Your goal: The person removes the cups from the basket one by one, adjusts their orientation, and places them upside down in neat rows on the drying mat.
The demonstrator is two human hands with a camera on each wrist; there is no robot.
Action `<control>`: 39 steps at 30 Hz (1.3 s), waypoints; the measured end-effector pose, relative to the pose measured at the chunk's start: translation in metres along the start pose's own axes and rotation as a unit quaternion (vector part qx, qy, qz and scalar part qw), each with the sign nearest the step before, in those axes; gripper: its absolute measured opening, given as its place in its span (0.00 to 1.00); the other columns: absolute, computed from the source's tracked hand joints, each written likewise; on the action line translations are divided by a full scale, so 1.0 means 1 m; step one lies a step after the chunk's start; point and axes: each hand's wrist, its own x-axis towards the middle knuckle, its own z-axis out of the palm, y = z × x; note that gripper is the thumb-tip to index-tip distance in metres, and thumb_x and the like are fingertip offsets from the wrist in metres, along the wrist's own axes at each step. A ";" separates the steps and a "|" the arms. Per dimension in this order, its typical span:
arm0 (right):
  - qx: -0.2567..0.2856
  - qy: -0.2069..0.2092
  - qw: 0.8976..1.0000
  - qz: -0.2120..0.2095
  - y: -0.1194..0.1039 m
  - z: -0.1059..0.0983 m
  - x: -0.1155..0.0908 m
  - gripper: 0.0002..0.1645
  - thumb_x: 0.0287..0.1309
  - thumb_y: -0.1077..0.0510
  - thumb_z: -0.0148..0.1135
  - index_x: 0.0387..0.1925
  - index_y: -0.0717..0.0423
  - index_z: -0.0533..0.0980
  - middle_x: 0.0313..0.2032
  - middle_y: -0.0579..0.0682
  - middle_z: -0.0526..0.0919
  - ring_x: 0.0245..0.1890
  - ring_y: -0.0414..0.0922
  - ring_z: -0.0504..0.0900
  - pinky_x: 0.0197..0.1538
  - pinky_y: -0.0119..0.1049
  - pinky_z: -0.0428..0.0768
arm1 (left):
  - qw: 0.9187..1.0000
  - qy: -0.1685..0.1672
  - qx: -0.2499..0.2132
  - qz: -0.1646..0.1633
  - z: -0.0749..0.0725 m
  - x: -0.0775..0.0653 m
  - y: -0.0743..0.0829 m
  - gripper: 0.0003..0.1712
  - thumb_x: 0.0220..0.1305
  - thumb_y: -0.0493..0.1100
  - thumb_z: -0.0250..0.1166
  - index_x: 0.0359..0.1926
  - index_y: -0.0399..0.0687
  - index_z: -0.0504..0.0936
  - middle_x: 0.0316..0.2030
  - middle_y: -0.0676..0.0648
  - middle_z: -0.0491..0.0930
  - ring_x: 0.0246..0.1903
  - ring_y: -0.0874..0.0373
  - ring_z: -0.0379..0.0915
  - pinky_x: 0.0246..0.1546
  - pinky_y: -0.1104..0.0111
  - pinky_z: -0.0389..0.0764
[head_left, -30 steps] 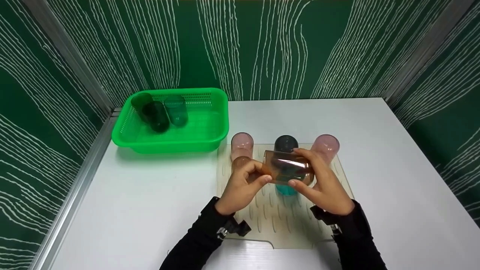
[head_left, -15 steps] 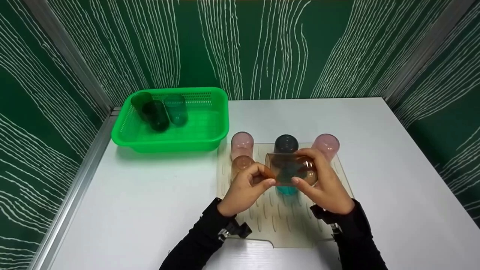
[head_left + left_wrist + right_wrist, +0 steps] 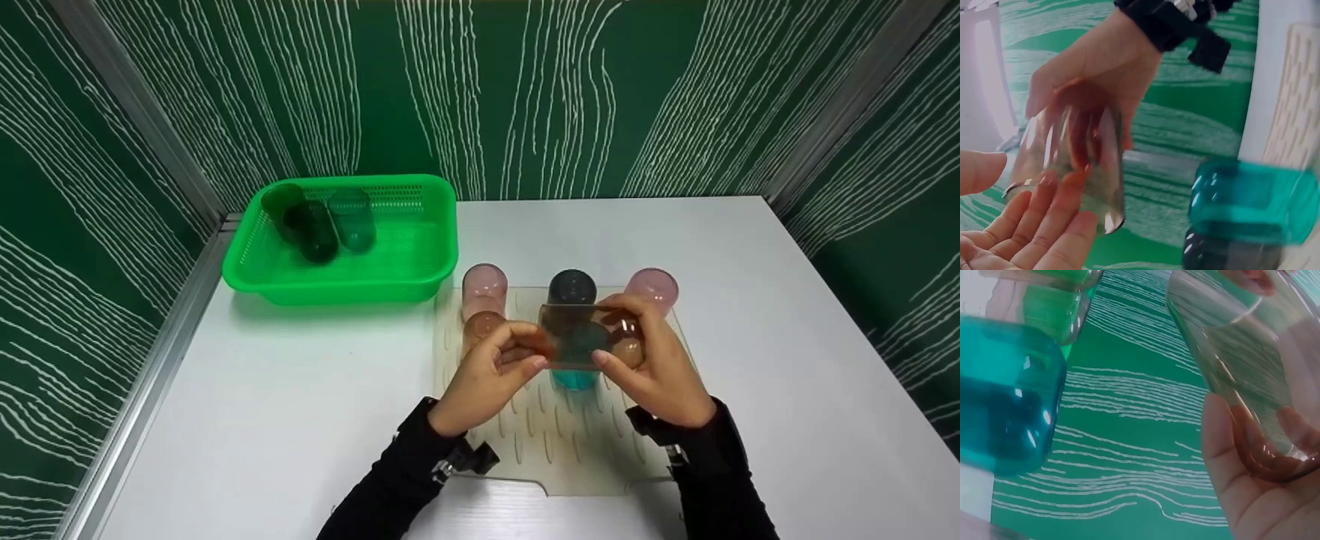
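A clear amber glass tumbler (image 3: 574,334) lies sideways in the air above a cream ridged draining board (image 3: 547,450). Its base end is in the grip of my right hand (image 3: 664,375), thumb on the near side, fingers over the far side. At the mouth end is my left hand (image 3: 487,382); its fingertips show orange through the glass wall. The left wrist view has the left fingers (image 3: 1044,225) extended at the tumbler's rim, with the thumb apart from the glass. Just behind and below the tumbler are an upside-down teal glass (image 3: 574,379) and a dark grey one (image 3: 573,286).
Upside-down on the board also stand a pink glass (image 3: 484,285) and an amber glass (image 3: 484,324) at left, and another pink glass (image 3: 654,286) at right. A green plastic basket (image 3: 352,292) holding several glasses sits at back left. Green patterned walls surround the white table (image 3: 285,397).
The amber tumbler has shifted slightly right with my right hand. My left fingers and thumb have come off their pinch at the rim, fingertips now overlapping the mouth end.
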 end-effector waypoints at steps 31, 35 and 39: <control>-0.236 -0.009 0.963 0.132 0.035 -0.066 -0.009 0.33 0.59 0.62 0.77 0.62 0.72 0.75 0.49 0.66 0.83 0.44 0.56 0.78 0.46 0.42 0.73 | 0.776 0.185 0.602 -0.032 -0.088 -0.019 -0.005 0.26 0.74 0.46 0.72 0.62 0.29 0.82 0.55 0.29 0.85 0.60 0.31 0.80 0.66 0.43 0.79; -0.238 -0.027 0.961 0.135 0.042 -0.066 -0.011 0.33 0.58 0.62 0.78 0.61 0.72 0.76 0.50 0.70 0.83 0.49 0.65 0.81 0.51 0.59 0.78 | 0.768 0.177 0.611 -0.071 -0.087 -0.017 -0.011 0.26 0.75 0.48 0.72 0.61 0.31 0.83 0.54 0.30 0.86 0.57 0.32 0.82 0.61 0.42 0.82; -0.245 -0.049 0.957 0.150 0.048 -0.066 -0.014 0.34 0.59 0.60 0.79 0.61 0.73 0.76 0.50 0.73 0.83 0.51 0.69 0.82 0.53 0.67 0.79 | 0.758 0.176 0.621 -0.092 -0.087 -0.016 -0.013 0.25 0.74 0.49 0.72 0.60 0.32 0.84 0.52 0.30 0.87 0.54 0.32 0.83 0.56 0.42 0.84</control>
